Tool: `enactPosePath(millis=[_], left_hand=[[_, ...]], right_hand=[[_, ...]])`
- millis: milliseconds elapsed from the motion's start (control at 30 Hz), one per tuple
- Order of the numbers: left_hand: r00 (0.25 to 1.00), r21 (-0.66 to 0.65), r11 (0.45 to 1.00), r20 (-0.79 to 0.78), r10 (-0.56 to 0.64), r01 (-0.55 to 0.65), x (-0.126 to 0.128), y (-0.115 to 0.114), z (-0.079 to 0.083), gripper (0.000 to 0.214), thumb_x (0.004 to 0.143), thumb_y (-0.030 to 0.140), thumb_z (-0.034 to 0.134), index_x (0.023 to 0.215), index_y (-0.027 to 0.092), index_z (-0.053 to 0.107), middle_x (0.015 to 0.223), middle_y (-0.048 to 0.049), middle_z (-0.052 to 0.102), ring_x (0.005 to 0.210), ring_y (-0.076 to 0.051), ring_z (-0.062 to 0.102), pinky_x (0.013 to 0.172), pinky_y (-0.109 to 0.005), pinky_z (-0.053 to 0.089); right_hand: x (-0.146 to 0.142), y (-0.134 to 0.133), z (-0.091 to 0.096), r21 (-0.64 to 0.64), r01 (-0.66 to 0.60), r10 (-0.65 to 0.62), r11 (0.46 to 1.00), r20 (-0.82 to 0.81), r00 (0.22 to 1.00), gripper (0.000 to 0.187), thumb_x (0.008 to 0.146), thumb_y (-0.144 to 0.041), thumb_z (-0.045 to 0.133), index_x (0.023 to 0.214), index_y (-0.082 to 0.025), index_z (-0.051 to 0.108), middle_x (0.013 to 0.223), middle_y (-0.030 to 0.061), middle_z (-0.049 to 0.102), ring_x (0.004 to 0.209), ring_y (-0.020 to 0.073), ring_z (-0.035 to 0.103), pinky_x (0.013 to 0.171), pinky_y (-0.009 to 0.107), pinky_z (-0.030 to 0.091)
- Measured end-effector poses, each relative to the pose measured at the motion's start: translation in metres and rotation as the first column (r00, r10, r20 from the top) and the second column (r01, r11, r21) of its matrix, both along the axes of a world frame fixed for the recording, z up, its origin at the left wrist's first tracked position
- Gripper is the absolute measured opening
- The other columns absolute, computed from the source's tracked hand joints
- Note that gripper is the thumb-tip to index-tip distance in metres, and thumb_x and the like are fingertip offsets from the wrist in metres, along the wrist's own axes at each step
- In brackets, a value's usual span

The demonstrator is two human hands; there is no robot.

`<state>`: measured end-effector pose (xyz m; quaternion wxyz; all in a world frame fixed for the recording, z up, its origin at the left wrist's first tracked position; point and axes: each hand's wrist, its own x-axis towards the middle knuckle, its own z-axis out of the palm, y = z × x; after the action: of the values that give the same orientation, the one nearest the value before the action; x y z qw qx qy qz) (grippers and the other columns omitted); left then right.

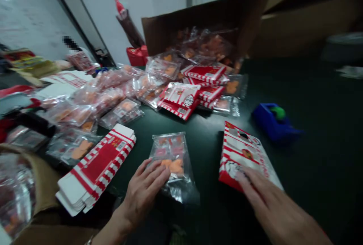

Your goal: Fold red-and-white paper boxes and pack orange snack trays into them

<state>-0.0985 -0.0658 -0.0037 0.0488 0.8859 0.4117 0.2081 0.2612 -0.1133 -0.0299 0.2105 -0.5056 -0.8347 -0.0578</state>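
Left hand [143,190] is lying palm-down on a clear plastic bag [172,167] of orange and red pieces, fingers close together and slightly curved, not clamped. The bag is sitting on a dark green table [314,169], its lower end sticking out past the left hand.

Right hand [273,203] is reaching over a flat red-and-white printed carton [244,154], fingers slightly apart and extended, not clamped. Fingertips [241,177] are probably touching the carton's near edge; the wide lens makes contact hard to call. The carton is lying just right of the bag, not touching it.

A stack of flattened red-and-white cartons [95,169] is lying near the left hand. A blue plastic holder [272,122] with a green item [278,112] is sitting beyond the right hand.

Farther out, a spread of filled clear bags [93,101] is covering the table's far side, with more red-and-white cartons [181,99] lying on top. An open cardboard box [198,29] full of bags is tilting toward the table. A brown paper sack [36,184] is sitting at lower left. A second person [82,58] is working at the far end, hands too small to read.
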Motion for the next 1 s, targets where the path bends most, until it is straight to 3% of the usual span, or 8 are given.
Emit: enactPosePath(millis=[133,300,333,400,500,633,767,1000], left_hand=[[0.995,-0.245,0.968,-0.066,-0.075,0.056,-0.005,-0.026,-0.025,0.053,0.081,0.016,0.050,0.131,0.034,0.053,0.139,-0.0030,0.054,0.134,-0.031,0.041,0.109,-0.054,0.034],[0.916,-0.523,0.763,-0.100,0.389,-0.381,-0.015,0.001,0.014,0.061,0.085,0.047,0.048,0.139,0.019,0.041,0.125,-0.0155,0.063,0.112,-0.031,0.061,0.093,-0.044,0.049],[0.875,-0.537,0.704,-0.160,0.456,-0.465,-0.011,0.009,0.020,0.067,0.085,0.051,0.045,0.141,0.015,0.036,0.114,-0.0166,0.068,0.102,-0.032,0.065,0.088,-0.044,0.050],[0.829,-0.509,0.658,-0.277,0.486,-0.556,0.002,0.025,0.025,0.079,0.083,0.056,0.045,0.145,0.012,0.025,0.097,-0.0147,0.071,0.088,-0.033,0.068,0.080,-0.044,0.050],[0.825,-0.437,0.700,-0.311,0.472,-0.565,0.026,0.040,0.019,0.087,0.080,0.057,0.050,0.149,0.016,0.014,0.092,-0.0119,0.068,0.085,-0.034,0.066,0.074,-0.042,0.047],[0.856,-0.542,0.711,-0.031,0.517,-0.449,0.050,0.043,0.001,0.096,0.074,0.046,0.062,0.149,0.017,0.010,0.082,-0.0018,0.060,0.072,-0.023,0.063,0.066,-0.033,0.047],[0.757,-0.742,0.661,0.367,0.541,-0.113,0.062,0.042,-0.006,0.095,0.069,0.031,0.067,0.146,0.018,0.014,0.071,0.0071,0.050,0.065,-0.014,0.059,0.064,-0.025,0.048],[0.657,-0.870,0.481,0.427,0.622,0.109,0.040,0.051,0.001,0.097,0.068,0.019,0.071,0.146,0.023,0.015,0.118,-0.0112,0.060,0.097,-0.022,0.066,0.082,-0.033,0.054]], right_hand=[[-0.032,-0.051,0.009,0.079,-0.070,0.049,0.994,0.240,0.969,0.057,0.075,0.007,0.034,0.126,-0.009,0.052,0.124,0.0200,0.061,0.114,0.0309,0.060,0.081,0.040,0.059],[-0.004,-0.022,0.062,-0.130,0.015,0.005,0.991,0.151,0.989,0.035,0.088,-0.012,0.038,0.113,-0.016,0.063,0.107,0.0132,0.070,0.096,0.0265,0.067,0.079,0.040,0.057],[0.009,-0.006,0.075,-0.234,0.176,-0.141,0.956,0.159,0.977,0.030,0.089,-0.019,0.041,0.106,-0.017,0.066,0.101,0.0125,0.072,0.086,0.0259,0.069,0.074,0.040,0.057],[0.034,0.024,0.093,-0.419,0.566,-0.466,0.710,0.324,0.823,0.027,0.089,-0.032,0.047,0.093,-0.016,0.068,0.088,0.0153,0.072,0.078,0.0319,0.068,0.067,0.045,0.054],[0.057,0.038,0.092,-0.498,0.632,-0.528,0.594,0.352,0.773,0.033,0.086,-0.045,0.053,0.088,-0.015,0.068,0.080,0.0155,0.071,0.075,0.0335,0.068,0.063,0.042,0.051],[0.030,-0.006,0.047,-0.502,0.605,-0.688,0.618,0.027,0.725,0.069,0.082,-0.062,0.050,0.131,-0.015,0.046,0.111,0.0168,0.067,0.096,0.0337,0.065,0.077,0.045,0.052],[-0.019,-0.040,0.005,-0.425,0.616,-0.713,0.663,-0.108,0.693,0.094,0.074,-0.061,0.061,0.145,-0.011,0.025,0.144,0.0254,0.036,0.130,0.0404,0.039,0.100,0.055,0.039],[0.044,-0.045,0.033,-0.612,0.292,-0.392,0.735,-0.033,0.919,0.093,0.070,-0.035,0.070,0.148,-0.018,0.023,0.152,0.0191,0.026,0.139,0.0338,0.027,0.109,0.049,0.032]])
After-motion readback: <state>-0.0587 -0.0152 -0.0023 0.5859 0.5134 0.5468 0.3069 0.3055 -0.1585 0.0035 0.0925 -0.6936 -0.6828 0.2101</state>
